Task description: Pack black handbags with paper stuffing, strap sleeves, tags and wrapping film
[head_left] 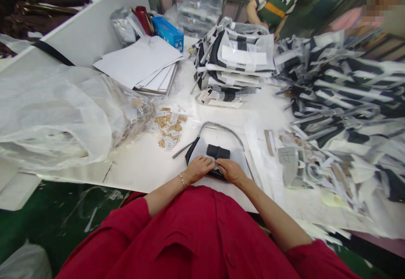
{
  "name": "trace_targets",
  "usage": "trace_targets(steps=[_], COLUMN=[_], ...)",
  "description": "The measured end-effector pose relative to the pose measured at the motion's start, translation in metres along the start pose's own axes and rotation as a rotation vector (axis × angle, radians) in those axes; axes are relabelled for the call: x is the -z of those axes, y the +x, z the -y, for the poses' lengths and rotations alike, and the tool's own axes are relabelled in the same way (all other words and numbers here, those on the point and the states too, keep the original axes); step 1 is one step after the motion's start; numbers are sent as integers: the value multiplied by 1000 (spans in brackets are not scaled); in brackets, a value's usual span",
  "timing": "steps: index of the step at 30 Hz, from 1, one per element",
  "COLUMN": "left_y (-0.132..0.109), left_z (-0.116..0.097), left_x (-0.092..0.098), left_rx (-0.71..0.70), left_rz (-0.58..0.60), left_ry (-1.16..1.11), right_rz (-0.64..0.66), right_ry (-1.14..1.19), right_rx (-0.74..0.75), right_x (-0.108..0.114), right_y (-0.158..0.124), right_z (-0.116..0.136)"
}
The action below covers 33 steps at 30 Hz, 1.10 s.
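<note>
A black handbag [236, 161] lies on the white table in front of me, partly covered by pale wrapping sheet. Its wrapped strap [218, 124] arches away from me over the tabletop, and a dark flap or tab [218, 151] shows at the middle. My left hand [199, 168] presses on the bag's front from the left, fingers together at the edge of the sheet. From the right, my right hand [230, 170] pinches the same spot, its fingertips almost meeting the left ones. What exactly lies between the fingertips is too small to make out.
Brown paper tags [169, 123] lie beyond the bag. Wrapped bags [240, 55] are stacked at the back, with more heaped [357, 85] at right. A tape dispenser [291, 165] stands right; a large plastic bag [63, 119] fills the left. Another person [275, 1] works opposite.
</note>
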State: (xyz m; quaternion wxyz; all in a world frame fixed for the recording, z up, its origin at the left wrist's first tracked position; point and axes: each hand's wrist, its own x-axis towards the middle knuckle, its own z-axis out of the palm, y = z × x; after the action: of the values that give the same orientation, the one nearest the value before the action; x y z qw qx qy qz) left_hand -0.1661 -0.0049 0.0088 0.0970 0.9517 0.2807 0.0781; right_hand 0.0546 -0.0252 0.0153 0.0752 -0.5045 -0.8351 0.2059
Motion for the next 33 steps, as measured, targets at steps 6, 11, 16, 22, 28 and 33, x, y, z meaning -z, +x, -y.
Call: trace_targets(steps=[6, 11, 16, 22, 28, 33], left_y=[-13, -41, -39, -36, -36, -36], left_z=[3, -5, -1, 0, 0, 1], left_x=[-24, -59, -66, -65, -64, -64], left_rx=[-235, -211, -158, -131, -97, -108], left_rz=[-77, -95, -61, -48, 10, 33], left_ry=[51, 78, -46, -174, -244, -211], right_rz=[-113, -238, -116, 128, 251, 203], right_ry=[126, 201, 121, -58, -225, -197], right_rx=[-78, -252, -253, -108, 38, -4], right_x=[-26, -54, -44, -19, -11, -16], right_y=[-16, -24, -14, -3, 5, 0], right_z=[1, 16, 11, 9, 12, 9])
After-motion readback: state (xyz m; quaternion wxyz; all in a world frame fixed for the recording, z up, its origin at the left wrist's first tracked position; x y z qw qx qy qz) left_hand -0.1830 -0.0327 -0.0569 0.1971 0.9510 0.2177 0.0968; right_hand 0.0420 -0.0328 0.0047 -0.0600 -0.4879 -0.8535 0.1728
